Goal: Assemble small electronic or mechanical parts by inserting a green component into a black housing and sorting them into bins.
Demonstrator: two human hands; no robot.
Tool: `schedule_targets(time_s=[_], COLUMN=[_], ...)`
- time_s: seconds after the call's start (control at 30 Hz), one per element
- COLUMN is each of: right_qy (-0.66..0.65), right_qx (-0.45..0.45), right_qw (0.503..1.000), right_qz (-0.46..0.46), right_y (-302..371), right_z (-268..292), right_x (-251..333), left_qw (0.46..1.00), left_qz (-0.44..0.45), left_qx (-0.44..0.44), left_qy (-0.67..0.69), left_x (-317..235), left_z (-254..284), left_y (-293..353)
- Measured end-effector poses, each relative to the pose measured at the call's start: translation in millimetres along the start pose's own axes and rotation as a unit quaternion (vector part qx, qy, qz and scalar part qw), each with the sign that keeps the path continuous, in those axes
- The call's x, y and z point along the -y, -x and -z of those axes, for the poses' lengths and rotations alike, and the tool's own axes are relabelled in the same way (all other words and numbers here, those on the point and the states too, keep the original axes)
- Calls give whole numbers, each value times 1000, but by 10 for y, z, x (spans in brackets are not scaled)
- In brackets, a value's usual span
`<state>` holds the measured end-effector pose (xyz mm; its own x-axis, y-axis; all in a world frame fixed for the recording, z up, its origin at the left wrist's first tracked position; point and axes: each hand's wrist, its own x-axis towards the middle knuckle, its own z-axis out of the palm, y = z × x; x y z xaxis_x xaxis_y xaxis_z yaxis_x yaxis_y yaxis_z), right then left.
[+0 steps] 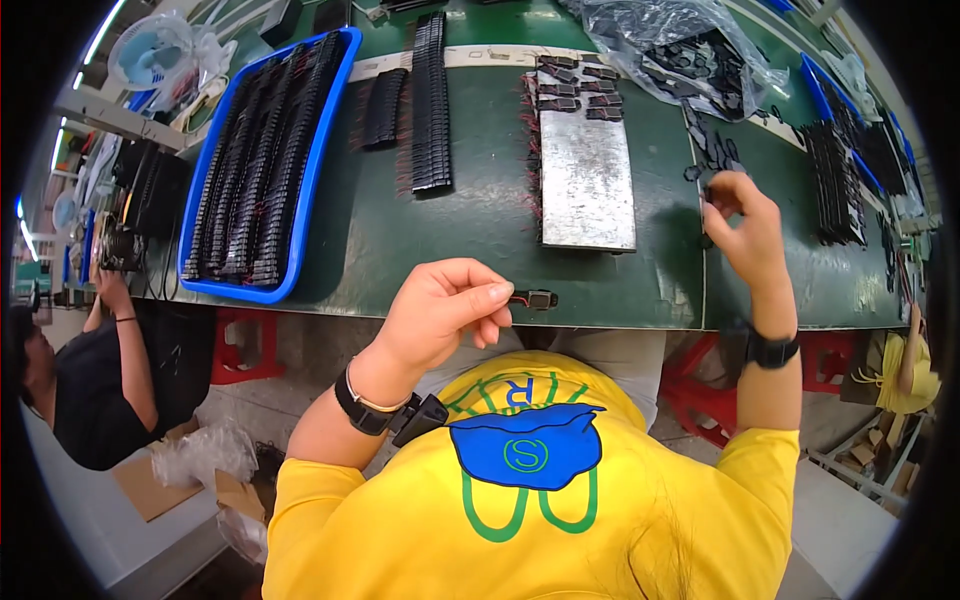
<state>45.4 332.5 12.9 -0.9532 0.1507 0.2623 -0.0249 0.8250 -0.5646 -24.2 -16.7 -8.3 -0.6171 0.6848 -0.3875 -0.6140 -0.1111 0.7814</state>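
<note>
Near the table's front edge, my left hand (455, 300) is closed in a pinch on the thin red wires of a small black rectangular part (541, 299). That part sticks out to the right of my fingertips. To the right, my right hand (742, 225) has its thumb and forefinger brought together over the table, beside some loose black pieces (715, 150). What its fingertips hold, if anything, is too small to make out. Between the hands and farther back lies a silvery metal plate (588, 185), with several similar black wired parts (580, 88) set in rows at its far end.
On the left stands a blue tray (300, 235) packed with rows of black parts. Long black strips of parts (431, 110) lie beside it. A clear plastic bag (690, 50) of black pieces is at the back right. A co-worker (90, 390) sits at the far left.
</note>
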Motion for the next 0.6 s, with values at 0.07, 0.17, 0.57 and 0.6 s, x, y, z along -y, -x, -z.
schedule_targets(time_s=[0.07,0.17,0.57,0.6], right_qy=[-60,-145,-41,-41], right_qx=[-35,-36,-9,-8], right_qw=[997,985,967,967], right_qz=[-28,86,252,252], right_y=[174,358,440,442], right_z=[-5,-133,-607,-611], right_x=[214,664,1264,1278], left_qw=[1000,1000,999,999], left_qz=[-6,-5,14,15], left_qx=[-2,-1,10,14], left_qy=[-6,-17,-52,-47], left_x=[10,7,33,35], left_z=[-3,-22,-132,-140], left_y=[26,29,10,9])
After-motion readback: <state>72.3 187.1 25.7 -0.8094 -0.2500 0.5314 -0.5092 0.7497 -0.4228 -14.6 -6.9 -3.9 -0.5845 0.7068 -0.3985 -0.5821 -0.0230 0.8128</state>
